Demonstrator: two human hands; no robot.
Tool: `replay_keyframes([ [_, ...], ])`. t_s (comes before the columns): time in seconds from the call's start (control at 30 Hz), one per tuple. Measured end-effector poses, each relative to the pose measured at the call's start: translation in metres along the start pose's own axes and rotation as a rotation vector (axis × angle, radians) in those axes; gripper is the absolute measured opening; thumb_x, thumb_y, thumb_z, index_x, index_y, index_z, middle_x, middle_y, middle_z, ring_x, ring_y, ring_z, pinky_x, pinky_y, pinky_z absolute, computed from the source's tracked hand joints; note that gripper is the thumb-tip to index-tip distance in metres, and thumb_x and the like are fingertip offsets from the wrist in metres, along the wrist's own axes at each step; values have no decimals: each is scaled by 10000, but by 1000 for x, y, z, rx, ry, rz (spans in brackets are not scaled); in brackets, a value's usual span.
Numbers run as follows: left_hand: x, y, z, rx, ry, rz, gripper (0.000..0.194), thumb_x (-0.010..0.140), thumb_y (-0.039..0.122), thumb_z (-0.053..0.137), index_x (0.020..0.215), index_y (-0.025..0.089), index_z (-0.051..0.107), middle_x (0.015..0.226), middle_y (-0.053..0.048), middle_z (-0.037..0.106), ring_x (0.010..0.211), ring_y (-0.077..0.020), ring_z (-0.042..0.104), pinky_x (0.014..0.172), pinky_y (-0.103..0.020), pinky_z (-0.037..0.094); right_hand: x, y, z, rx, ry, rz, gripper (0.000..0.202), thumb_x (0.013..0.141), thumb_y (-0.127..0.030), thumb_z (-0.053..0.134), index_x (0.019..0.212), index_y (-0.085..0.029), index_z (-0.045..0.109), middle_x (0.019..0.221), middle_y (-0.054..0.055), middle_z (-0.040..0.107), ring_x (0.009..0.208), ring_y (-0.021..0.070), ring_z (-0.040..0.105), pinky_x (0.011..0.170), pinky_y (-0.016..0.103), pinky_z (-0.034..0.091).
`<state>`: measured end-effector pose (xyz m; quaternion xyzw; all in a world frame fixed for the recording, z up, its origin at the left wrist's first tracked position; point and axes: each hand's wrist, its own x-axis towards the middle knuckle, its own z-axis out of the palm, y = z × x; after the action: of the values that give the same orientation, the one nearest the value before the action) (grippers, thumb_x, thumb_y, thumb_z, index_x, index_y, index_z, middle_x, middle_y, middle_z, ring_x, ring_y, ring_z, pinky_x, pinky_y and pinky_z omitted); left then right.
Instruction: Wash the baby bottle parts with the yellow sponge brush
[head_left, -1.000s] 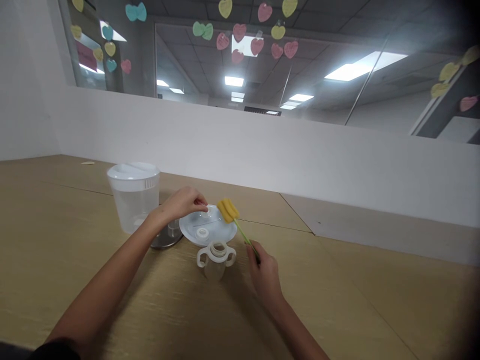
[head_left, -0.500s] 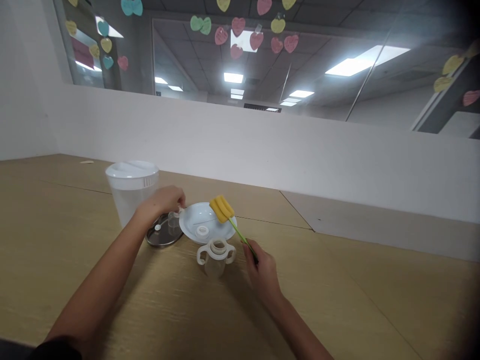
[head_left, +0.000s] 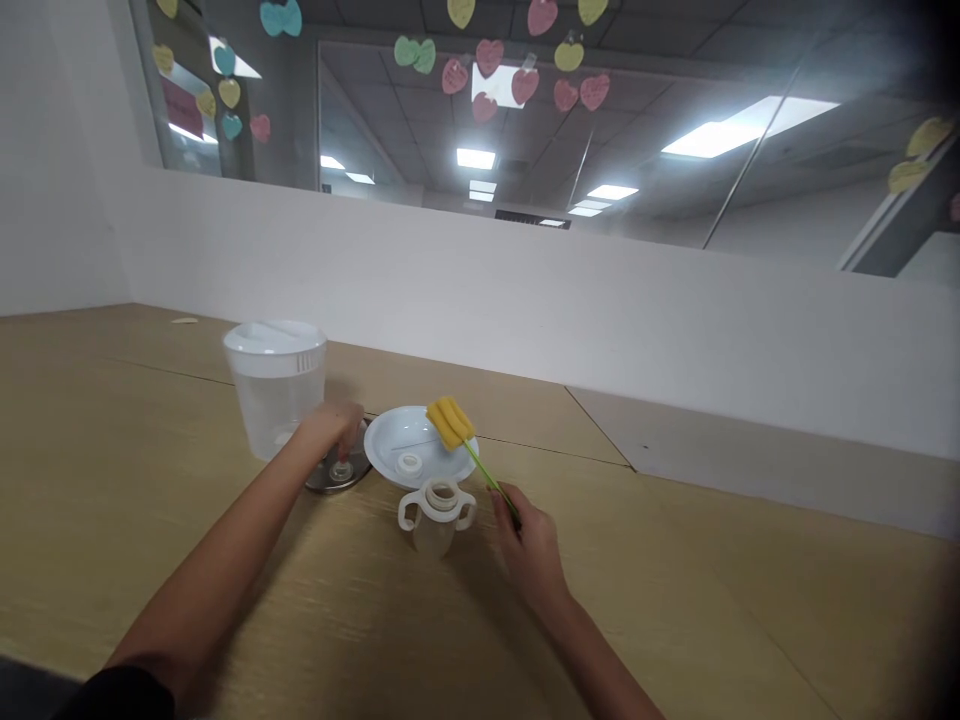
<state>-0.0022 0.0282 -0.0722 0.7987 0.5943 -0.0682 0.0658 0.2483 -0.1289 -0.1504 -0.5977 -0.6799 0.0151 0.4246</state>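
Observation:
My right hand [head_left: 531, 545] grips the thin green handle of a sponge bottle brush [head_left: 451, 423], its yellow head raised over the right side of a white bowl [head_left: 382, 437]. In the bowl lies a white ring-shaped cap [head_left: 409, 464]. Just in front stands an uncapped clear baby bottle [head_left: 433, 535], upright, with a white two-handled collar. My left hand [head_left: 339, 428] reaches down over a round metal lid [head_left: 319, 482], fingers together on a small clear round piece [head_left: 342, 471]. The hand is slightly blurred and partly hides that piece and the lid.
Behind my left forearm stands a white-lidded translucent bucket [head_left: 274, 395]. A small pale flat strip [head_left: 184, 320] lies at the back left of the wooden table [head_left: 315, 620]. A white wall [head_left: 450, 270] with a window above closes off the back.
My left hand has moved down and slightly left, from beside the bowl's left rim onto the small clear piece over the metal lid. The brush in my right hand has barely moved.

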Motion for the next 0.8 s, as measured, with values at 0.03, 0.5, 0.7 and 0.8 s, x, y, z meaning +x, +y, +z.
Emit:
replay_keyframes([
  [0.03, -2, 0, -3, 12, 31, 3, 309, 352, 139, 751, 653, 149, 684, 776, -134, 685, 742, -287, 617, 629, -325, 457, 0, 0, 0, -2, 1, 5, 415, 893, -415, 296, 796, -136, 587, 536, -13, 481, 472, 98, 370, 477, 212, 276],
  [0.5, 2, 62, 26, -12, 92, 397, 179, 612, 281, 662, 763, 201, 715, 897, -95, 664, 868, -242, 580, 737, -296, 421, 0, 1, 1, 3, 8, 17, 453, 889, -453, 287, 805, -135, 599, 521, -17, 467, 468, 100, 366, 475, 214, 281],
  [0.7, 6, 54, 26, -9, 144, 424, 155, 597, 241, 684, 739, 181, 698, 996, -119, 599, 976, -274, 528, 827, -326, 400, 0, 2, 1, 5, 12, 24, 426, 889, -440, 294, 769, -142, 574, 522, -18, 461, 472, 100, 361, 475, 216, 272],
  [0.8, 3, 43, 13, -74, 203, 458, 218, 715, 271, 576, 894, 181, 660, 1056, -91, 575, 944, -202, 549, 814, -261, 411, 1, 2, 1, 16, 31, 54, 428, 888, -443, 294, 788, -141, 580, 515, -23, 447, 470, 102, 367, 475, 217, 272],
])
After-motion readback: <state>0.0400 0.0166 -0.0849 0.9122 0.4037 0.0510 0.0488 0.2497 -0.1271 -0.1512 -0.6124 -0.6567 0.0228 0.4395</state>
